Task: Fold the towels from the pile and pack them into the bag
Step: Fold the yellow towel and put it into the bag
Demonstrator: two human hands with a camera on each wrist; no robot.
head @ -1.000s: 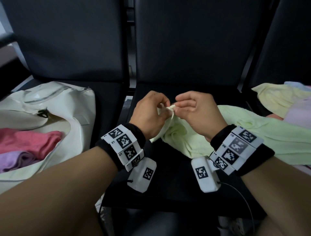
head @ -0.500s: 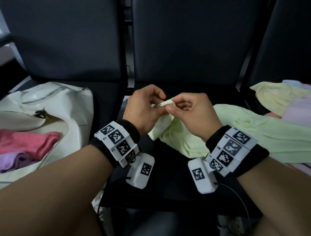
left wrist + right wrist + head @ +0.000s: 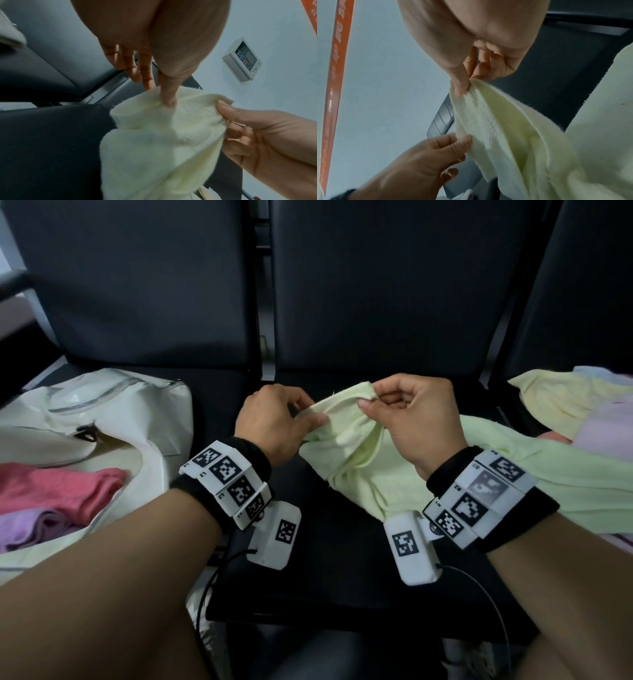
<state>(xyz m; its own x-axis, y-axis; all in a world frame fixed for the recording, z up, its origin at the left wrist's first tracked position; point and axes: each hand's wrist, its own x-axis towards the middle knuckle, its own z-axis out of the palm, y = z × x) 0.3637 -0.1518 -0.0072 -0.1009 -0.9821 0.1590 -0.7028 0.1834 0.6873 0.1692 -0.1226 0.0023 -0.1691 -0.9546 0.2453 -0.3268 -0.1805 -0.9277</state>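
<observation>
A pale green towel [image 3: 376, 470] lies crumpled across the middle black seat and trails right toward the pile. My left hand [image 3: 274, 422] pinches its hem between thumb and fingers; the left wrist view shows the thumb [image 3: 167, 94] pressed on the towel [image 3: 154, 135]. My right hand [image 3: 414, 419] pinches the same hem a short way to the right, thumb and forefinger closed on the towel [image 3: 505, 128] in the right wrist view. The pile of towels [image 3: 575, 405], yellow, lilac and pale blue, sits on the right seat. A white bag [image 3: 113, 412] lies unzipped on the left seat.
Inside the bag lie a folded pink towel [image 3: 58, 491] and a folded purple towel [image 3: 30, 525]. Black seat backs [image 3: 376, 285] rise close behind my hands. A gap [image 3: 265, 364] separates the left and middle seats. Wrist cables hang past the seat's front edge [image 3: 342, 621].
Both hands rose slightly and moved apart along the hem, stretching a short span of the green towel's edge between them where before they were pinched together at one point.
</observation>
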